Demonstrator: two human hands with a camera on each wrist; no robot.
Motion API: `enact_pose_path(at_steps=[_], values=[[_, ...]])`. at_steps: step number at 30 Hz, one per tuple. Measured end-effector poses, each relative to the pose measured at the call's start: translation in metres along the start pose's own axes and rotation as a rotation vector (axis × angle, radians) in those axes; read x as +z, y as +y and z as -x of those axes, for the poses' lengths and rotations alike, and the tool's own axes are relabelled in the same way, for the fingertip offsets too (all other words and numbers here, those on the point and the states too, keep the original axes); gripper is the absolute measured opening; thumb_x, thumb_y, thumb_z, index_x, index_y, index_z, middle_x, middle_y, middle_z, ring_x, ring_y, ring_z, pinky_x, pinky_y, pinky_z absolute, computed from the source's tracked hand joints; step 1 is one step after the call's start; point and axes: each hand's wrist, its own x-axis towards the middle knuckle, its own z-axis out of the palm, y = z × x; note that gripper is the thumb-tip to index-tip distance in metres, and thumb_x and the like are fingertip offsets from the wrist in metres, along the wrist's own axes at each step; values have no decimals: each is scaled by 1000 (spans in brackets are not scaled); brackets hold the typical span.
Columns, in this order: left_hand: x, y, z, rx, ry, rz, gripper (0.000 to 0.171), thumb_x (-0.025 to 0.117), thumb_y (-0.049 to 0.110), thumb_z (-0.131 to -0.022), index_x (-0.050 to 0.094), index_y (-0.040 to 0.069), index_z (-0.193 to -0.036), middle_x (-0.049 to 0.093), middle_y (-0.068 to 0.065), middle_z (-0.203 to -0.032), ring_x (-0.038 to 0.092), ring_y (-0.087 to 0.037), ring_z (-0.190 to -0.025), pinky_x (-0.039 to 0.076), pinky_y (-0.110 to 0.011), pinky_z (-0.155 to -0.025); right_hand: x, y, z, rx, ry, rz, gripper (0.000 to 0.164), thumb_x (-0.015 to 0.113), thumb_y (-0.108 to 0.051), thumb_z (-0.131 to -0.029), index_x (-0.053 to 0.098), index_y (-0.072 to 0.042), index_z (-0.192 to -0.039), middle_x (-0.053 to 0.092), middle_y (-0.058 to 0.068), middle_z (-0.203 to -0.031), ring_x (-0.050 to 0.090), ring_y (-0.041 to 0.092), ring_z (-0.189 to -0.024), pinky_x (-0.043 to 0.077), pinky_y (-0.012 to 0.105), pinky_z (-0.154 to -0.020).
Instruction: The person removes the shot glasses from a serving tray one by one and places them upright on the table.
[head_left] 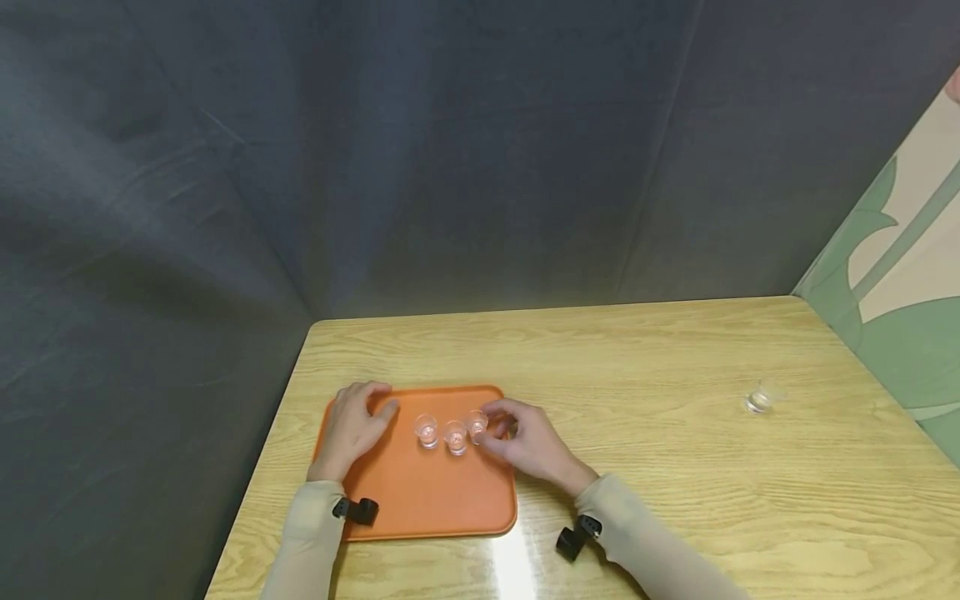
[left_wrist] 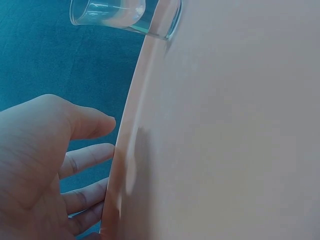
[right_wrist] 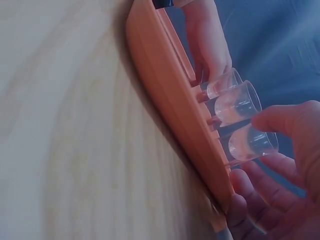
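Note:
An orange tray [head_left: 431,500] lies on the table with three small clear shot glasses in an uneven row. The left glass [head_left: 427,432] and the middle glass [head_left: 455,437] stand upright on it. My right hand [head_left: 528,442] pinches the right glass [right_wrist: 253,143] between thumb and fingers. That glass stands on the tray beside the middle one, and some lower fingers are by the tray's outer side. Over the tray's left part is my left hand [head_left: 352,429], fingers loosely bent and holding nothing; in the left wrist view they are near the tray rim [left_wrist: 131,110].
Another small clear glass [head_left: 758,400] stands on the wooden table [head_left: 637,367], far to the right of the tray. Dark cloth [head_left: 480,167] hangs behind and left of the table. A leaf-patterned curtain [head_left: 900,275] borders its right side.

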Motion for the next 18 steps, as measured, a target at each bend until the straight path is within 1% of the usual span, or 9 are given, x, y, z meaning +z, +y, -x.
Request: enact_pose_path(at_steps=[4,8,18], values=[[-1,1,1,3,-1,-3,39,70,29,-102,70,8,-136,65,-18,-142,51,-42,-139,42,-60,-117,2,0,-1,-7,-3,1,35,84,-14,-88,76,-5,-121,72,1,-87,64,10,-77,51,21,-64],[-1,1,1,5,-1,-2,39,70,29,-102,70,8,-136,65,-19,-142,51,-43,-139,41,-60,-117,2,0,-1,-3,0,15,35,84,-13,-88,76,-6,-120,72,-1,-85,63,9,-75,50,21,-63],[-1,1,1,2,-4,0,40,70,29,-103,70,9,-136,65,-19,-142,50,-42,-139,41,-60,-117,3,1,-1,-7,-4,5,36,84,-14,-88,75,-9,-122,72,-1,-88,64,10,-77,53,21,-66]])
